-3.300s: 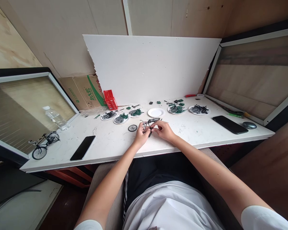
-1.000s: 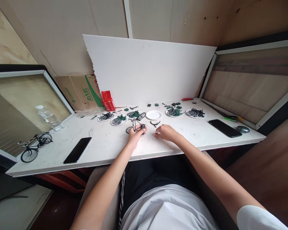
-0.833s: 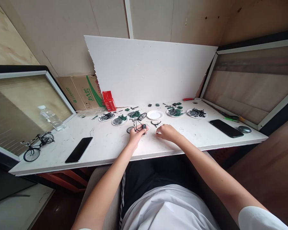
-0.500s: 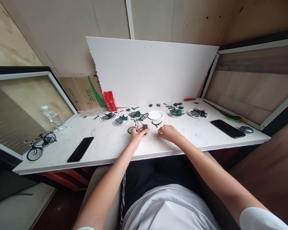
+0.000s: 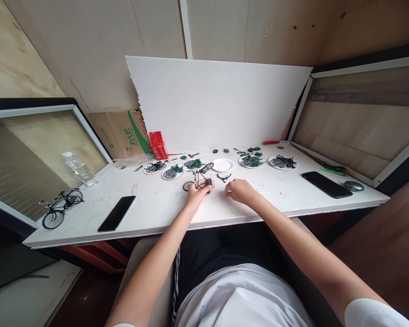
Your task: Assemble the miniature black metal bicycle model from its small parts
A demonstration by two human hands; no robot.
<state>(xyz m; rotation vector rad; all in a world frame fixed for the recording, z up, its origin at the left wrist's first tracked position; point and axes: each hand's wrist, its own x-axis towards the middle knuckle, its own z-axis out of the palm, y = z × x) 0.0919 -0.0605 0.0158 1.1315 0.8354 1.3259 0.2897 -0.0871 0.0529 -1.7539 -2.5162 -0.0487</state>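
Observation:
My left hand [image 5: 198,194] grips a small black model bicycle [image 5: 202,176] just above the white table, its frame tilted and its wheels reaching past the fingers. To the right, my right hand [image 5: 238,189] is low over the tabletop with its fingers curled together; whatever they pinch, if anything, is too small to make out. A thin curved black part [image 5: 224,177] lies just beyond the right fingers. Behind it sits a white paper plate [image 5: 223,165]. Another black model bicycle [image 5: 62,206] stands at the table's left end.
Plates of black and green parts, such as one plate [image 5: 173,171] and another [image 5: 282,162], line the back. Phones [image 5: 117,213] [image 5: 327,184], a mouse [image 5: 353,185], a water bottle [image 5: 81,169] and a red box [image 5: 158,146] also stand around. A white board [image 5: 218,104] rises behind.
The whole view has shifted slightly. My left hand keeps hold of the model bicycle, and my right hand stays close to the same spot on the table.

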